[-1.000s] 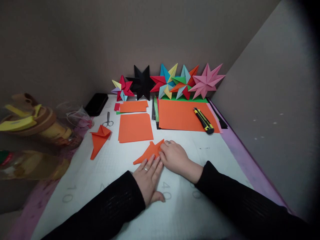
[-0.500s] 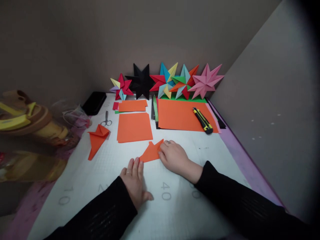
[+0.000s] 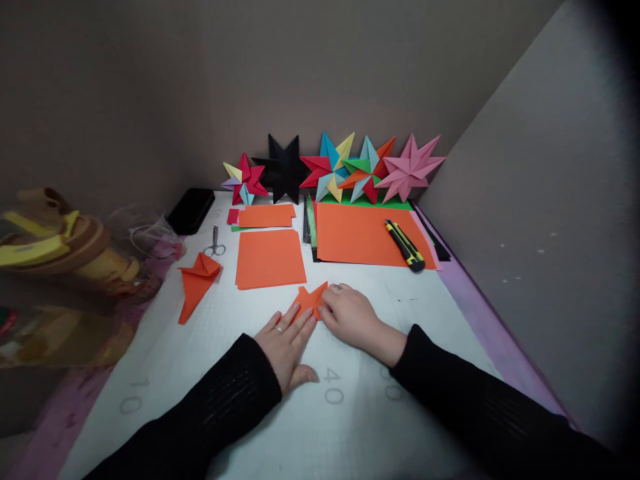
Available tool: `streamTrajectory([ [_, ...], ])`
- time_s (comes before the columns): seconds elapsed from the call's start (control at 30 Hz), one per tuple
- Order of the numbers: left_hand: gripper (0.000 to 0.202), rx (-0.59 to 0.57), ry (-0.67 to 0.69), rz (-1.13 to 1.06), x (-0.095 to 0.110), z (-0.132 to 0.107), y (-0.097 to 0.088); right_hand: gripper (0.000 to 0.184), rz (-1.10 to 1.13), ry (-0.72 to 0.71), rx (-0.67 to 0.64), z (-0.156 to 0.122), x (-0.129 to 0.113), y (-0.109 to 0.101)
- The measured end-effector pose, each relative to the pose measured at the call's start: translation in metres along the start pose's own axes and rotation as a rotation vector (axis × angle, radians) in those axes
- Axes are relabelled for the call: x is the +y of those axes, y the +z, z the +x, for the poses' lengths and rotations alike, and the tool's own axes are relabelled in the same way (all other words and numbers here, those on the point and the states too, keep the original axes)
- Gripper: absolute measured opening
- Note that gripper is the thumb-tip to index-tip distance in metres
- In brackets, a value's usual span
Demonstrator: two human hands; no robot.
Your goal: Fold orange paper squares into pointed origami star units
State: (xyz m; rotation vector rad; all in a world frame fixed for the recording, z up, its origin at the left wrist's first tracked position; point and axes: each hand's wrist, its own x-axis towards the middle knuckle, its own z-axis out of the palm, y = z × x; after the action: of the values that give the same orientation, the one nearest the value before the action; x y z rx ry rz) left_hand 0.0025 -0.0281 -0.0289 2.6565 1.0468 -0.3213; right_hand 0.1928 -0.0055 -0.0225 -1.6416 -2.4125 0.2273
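A small folded orange paper piece (image 3: 309,299) lies on the white gridded mat (image 3: 350,413) in front of me. My left hand (image 3: 286,343) lies flat with fingers stretched out, its fingertips pressing on the piece's near left part. My right hand (image 3: 353,315) rests curled beside it, fingertips pressing the piece's right edge. Both arms wear black sleeves.
A folded orange kite shape (image 3: 196,283) lies at left, small scissors (image 3: 215,243) behind it. Orange square sheets (image 3: 270,259) and a large orange sheet (image 3: 360,233) with a yellow-black utility knife (image 3: 405,245) lie beyond. Several paper stars (image 3: 335,167) lean on the back wall. Clutter sits at left.
My left hand slid back toward me off the paper, then returned forward onto it. The orange piece now shows shorter, its long left point covered or folded. My right hand stayed put.
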Motion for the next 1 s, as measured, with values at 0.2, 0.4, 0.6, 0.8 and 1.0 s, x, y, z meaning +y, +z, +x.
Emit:
streamTrajectory([
  [0.2,0.095,-0.006,-0.008,-0.018,-0.002,-0.002,0.006,0.021,0.446,-0.119,0.179,-0.011,0.017,0.000],
  [0.4,0.095,0.027,-0.003,0.002,-0.002,-0.002,0.008,0.031,0.306,-0.500,0.169,-0.023,0.016,-0.005],
  [0.6,0.091,0.006,0.013,-0.022,-0.002,-0.002,-0.003,0.035,0.438,-0.373,0.211,-0.013,0.023,-0.005],
  [0.8,0.059,0.152,-0.024,-0.076,-0.005,-0.003,-0.017,0.034,0.332,-0.489,0.090,-0.011,0.032,-0.006],
  [1.0,0.031,0.122,-0.009,-0.078,-0.010,0.019,-0.037,0.035,0.212,-0.594,0.016,-0.011,0.034,-0.016],
])
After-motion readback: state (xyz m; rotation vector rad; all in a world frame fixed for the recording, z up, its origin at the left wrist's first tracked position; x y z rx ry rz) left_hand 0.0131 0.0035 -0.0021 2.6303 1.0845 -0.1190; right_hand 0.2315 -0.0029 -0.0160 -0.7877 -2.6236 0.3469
